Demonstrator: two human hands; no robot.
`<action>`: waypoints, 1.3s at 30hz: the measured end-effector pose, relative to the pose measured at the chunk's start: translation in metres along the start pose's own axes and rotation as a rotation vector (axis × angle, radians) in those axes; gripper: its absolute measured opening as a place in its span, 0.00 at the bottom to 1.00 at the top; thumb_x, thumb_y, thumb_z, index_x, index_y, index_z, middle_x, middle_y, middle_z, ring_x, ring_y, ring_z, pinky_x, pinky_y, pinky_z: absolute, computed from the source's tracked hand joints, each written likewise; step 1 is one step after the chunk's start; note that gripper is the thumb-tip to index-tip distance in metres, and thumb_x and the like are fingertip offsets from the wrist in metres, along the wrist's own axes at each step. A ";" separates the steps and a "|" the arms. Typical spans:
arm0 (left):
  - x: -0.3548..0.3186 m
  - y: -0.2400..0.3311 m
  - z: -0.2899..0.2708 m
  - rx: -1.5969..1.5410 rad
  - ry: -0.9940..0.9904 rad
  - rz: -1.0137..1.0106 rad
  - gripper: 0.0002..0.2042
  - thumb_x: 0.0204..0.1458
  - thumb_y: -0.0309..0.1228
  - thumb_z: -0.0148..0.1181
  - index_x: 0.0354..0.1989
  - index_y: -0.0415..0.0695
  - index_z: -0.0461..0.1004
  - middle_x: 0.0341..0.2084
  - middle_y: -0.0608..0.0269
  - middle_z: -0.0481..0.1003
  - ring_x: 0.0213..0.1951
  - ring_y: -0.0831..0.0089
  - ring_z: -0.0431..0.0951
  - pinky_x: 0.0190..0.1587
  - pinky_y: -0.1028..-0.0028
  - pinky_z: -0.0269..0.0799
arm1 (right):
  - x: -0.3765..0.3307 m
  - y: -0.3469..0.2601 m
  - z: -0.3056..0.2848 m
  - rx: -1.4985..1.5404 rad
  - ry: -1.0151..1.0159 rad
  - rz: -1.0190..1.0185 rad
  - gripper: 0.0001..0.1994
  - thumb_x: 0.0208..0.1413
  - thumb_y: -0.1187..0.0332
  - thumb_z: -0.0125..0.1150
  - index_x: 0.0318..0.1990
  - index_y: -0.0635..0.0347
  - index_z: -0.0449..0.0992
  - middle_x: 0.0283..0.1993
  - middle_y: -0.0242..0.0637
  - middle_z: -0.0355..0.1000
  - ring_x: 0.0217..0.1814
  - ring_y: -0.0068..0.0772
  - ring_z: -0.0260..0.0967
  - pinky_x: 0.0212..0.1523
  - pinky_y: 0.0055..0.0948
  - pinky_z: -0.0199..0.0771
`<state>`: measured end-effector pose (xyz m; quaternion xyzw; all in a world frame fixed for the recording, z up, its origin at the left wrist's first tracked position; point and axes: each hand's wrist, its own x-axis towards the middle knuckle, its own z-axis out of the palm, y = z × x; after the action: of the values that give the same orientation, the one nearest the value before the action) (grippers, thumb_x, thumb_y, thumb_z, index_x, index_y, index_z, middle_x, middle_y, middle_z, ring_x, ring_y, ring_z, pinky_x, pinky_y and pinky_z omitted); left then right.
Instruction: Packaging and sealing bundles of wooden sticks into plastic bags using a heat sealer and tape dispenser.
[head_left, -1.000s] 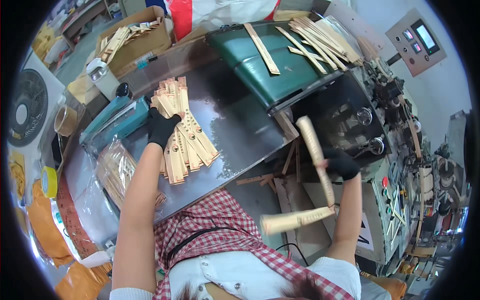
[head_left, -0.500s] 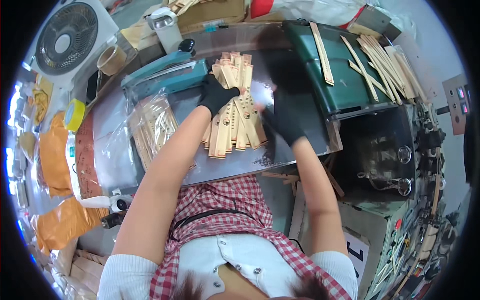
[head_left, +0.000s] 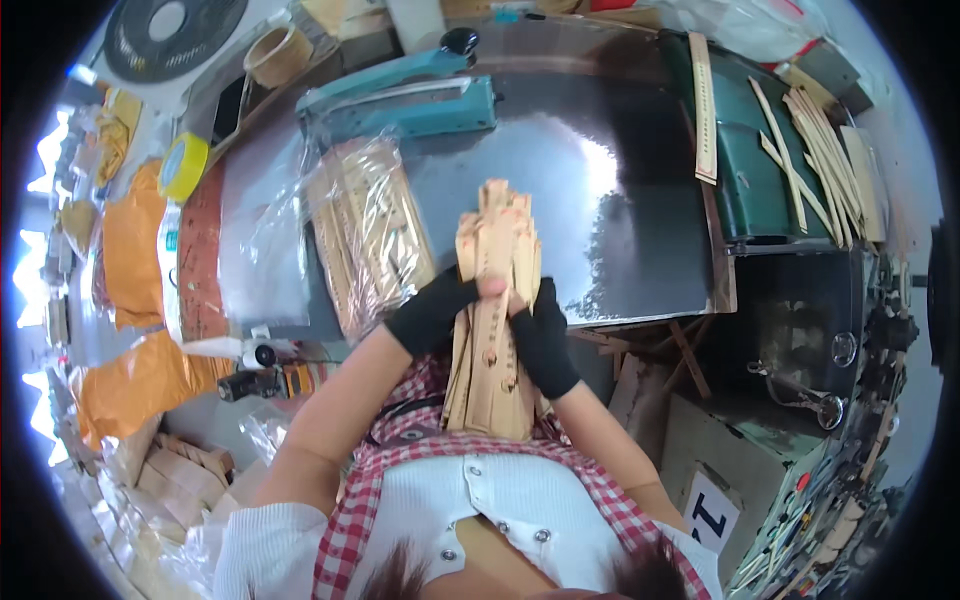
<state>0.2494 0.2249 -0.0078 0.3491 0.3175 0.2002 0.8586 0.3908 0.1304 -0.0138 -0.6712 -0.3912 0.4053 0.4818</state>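
Far to my left lie orange plastic bags [head_left: 135,250] beside a roll of yellow tape [head_left: 185,165], with a grey fan [head_left: 170,25] and a roll of brown tape [head_left: 278,52] up at the back. Nearer in, a clear plastic bag packed with flat wooden sticks [head_left: 365,235] rests on the shiny metal tabletop [head_left: 620,220], just in front of the teal heat sealer [head_left: 405,95]. My left hand [head_left: 432,315], in a black glove, is wrapped around the left edge of a thick bundle of flat wooden sticks [head_left: 495,310], fingers clamped tight on it. The bundle stands roughly on end between my hands, lifted off the tabletop and held close to my chest, its upper end reaching over the table's near edge and its lower end down by my checked shirt. My right hand [head_left: 545,340], gloved the same, presses against the bundle's right side and grips it firmly, so both hands squeeze the stack together. Further right, loose wooden strips [head_left: 815,150] lie scattered across a dark green machine cover [head_left: 745,180], and one long strip [head_left: 703,105] rests along its left edge. Below that is a dark machine housing with metal fittings [head_left: 810,350].
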 end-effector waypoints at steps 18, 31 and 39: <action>-0.030 0.092 0.037 0.334 -0.214 0.962 0.67 0.28 0.34 0.81 0.70 0.43 0.28 0.64 0.54 0.56 0.62 0.64 0.61 0.65 0.69 0.54 | 0.062 -0.089 -0.003 0.521 -0.391 -0.537 0.67 0.31 0.56 0.80 0.70 0.55 0.28 0.66 0.47 0.51 0.66 0.42 0.56 0.65 0.41 0.57; -0.072 0.122 0.045 0.187 -0.165 0.495 0.30 0.39 0.30 0.67 0.55 0.39 0.67 0.47 0.61 0.73 0.52 0.73 0.71 0.56 0.72 0.65 | 0.055 -0.163 -0.004 0.378 -0.477 -0.408 0.54 0.31 0.57 0.79 0.65 0.65 0.49 0.59 0.46 0.63 0.58 0.40 0.66 0.55 0.35 0.69; -0.082 0.058 0.043 -0.356 -0.347 0.222 0.33 0.42 0.35 0.66 0.58 0.40 0.63 0.48 0.63 0.70 0.50 0.75 0.71 0.51 0.76 0.68 | 0.029 -0.128 0.016 0.577 -0.581 -0.095 0.35 0.37 0.61 0.67 0.56 0.71 0.69 0.50 0.43 0.72 0.50 0.33 0.70 0.53 0.29 0.69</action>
<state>0.2125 0.1973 0.0910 0.2543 0.0852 0.2833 0.9208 0.3698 0.1912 0.1015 -0.3475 -0.4116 0.6483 0.5380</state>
